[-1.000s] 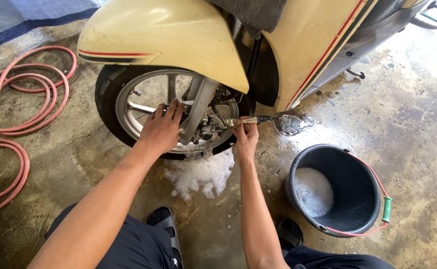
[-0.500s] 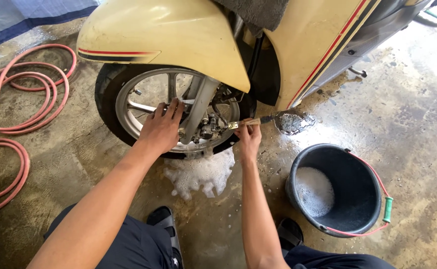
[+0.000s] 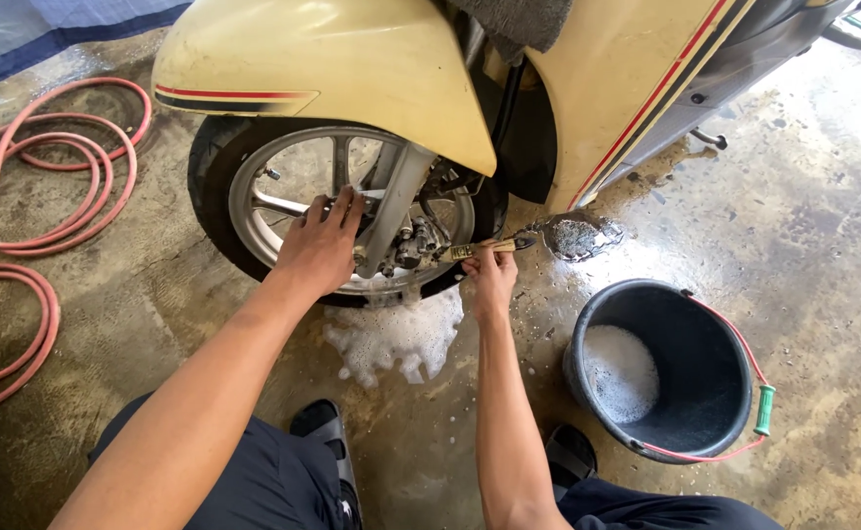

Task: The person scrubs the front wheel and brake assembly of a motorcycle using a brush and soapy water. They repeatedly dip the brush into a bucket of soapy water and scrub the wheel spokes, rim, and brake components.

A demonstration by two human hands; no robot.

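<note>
A cream scooter stands in front of me with its front wheel (image 3: 254, 221) under a cream mudguard (image 3: 322, 74). My left hand (image 3: 321, 245) rests on the wheel's silver spokes beside the fork leg. My right hand (image 3: 489, 275) grips a small brush (image 3: 484, 247) by its wooden handle. The brush points left at the hub and brake parts (image 3: 413, 245). White suds (image 3: 396, 339) lie on the wet concrete under the wheel.
A black bucket (image 3: 691, 344) with foam inside and a red handle sits at the right. A soapy pad (image 3: 576, 236) lies by the scooter body. Coils of pink hose (image 3: 28, 196) lie at the left. My sandalled feet (image 3: 327, 432) are near the suds.
My left hand has slid slightly up the spokes. The right hand with the brush stays at the hub, with only small shifts.
</note>
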